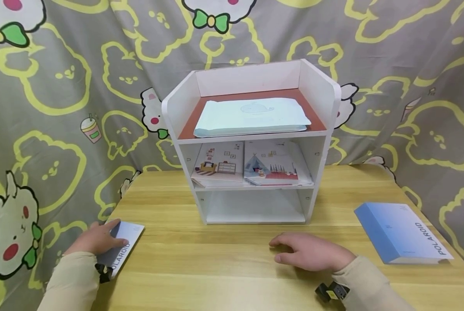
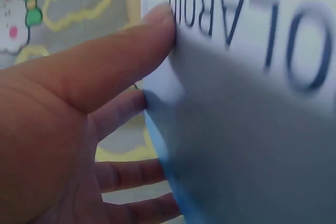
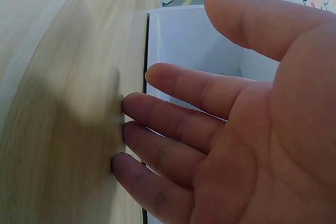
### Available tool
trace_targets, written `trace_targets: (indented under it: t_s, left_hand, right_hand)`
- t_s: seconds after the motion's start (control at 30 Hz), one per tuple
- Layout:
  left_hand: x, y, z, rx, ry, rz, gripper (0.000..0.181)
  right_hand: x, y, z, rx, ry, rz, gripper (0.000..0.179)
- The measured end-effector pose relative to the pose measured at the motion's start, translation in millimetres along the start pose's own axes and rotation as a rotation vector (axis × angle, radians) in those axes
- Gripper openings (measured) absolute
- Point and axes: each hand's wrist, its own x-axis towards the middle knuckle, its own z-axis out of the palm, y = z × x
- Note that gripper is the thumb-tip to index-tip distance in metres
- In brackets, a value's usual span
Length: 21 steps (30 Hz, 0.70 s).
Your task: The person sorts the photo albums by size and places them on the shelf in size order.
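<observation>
At the left edge of the table, my left hand (image 1: pixel 97 239) grips a pale blue-and-white book (image 1: pixel 134 231) marked POLAROID. The left wrist view shows the thumb over the cover of the book (image 2: pixel 247 108) and the other fingers along its blue side. My right hand (image 1: pixel 309 251) is low over the table in front of the shelf, palm turned inward and holding nothing. Its fingers reach the wooden surface in the right wrist view, slightly bent and apart. A second, thick POLAROID book (image 1: pixel 402 233) lies to the right of this hand, blue spine facing left.
A small white shelf (image 1: pixel 249 80) stands at the back middle. Flat pale packets (image 1: pixel 251 114) with a whale drawing lie on top; two illustrated booklets (image 1: pixel 220 162) fill its middle level. Patterned grey curtains (image 1: pixel 111 86) hang behind and beside the wooden table (image 1: pixel 200 268).
</observation>
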Motion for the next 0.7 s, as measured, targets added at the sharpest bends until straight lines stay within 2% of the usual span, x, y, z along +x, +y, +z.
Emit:
trace_targets:
  t_s: [0.3,0.4,0.7]
  left_hand:
    - [-0.7,42.5,8.7,0.074,0.008,0.051,0.097]
    - [-2.8,58.1,12.8,0.068,-0.006,0.063,0.094]
    - [-14.8,119.5,31.6,0.058,-0.004,0.158,0.088]
  right_hand:
    - [-0.8,0,1,-0.013,0.009,-0.019,0.049]
    - [-0.3,0,3,-0.028,0.012,-0.032,0.049]
    - [-0.7,-2,4,-0.044,0.017,-0.047,0.048]
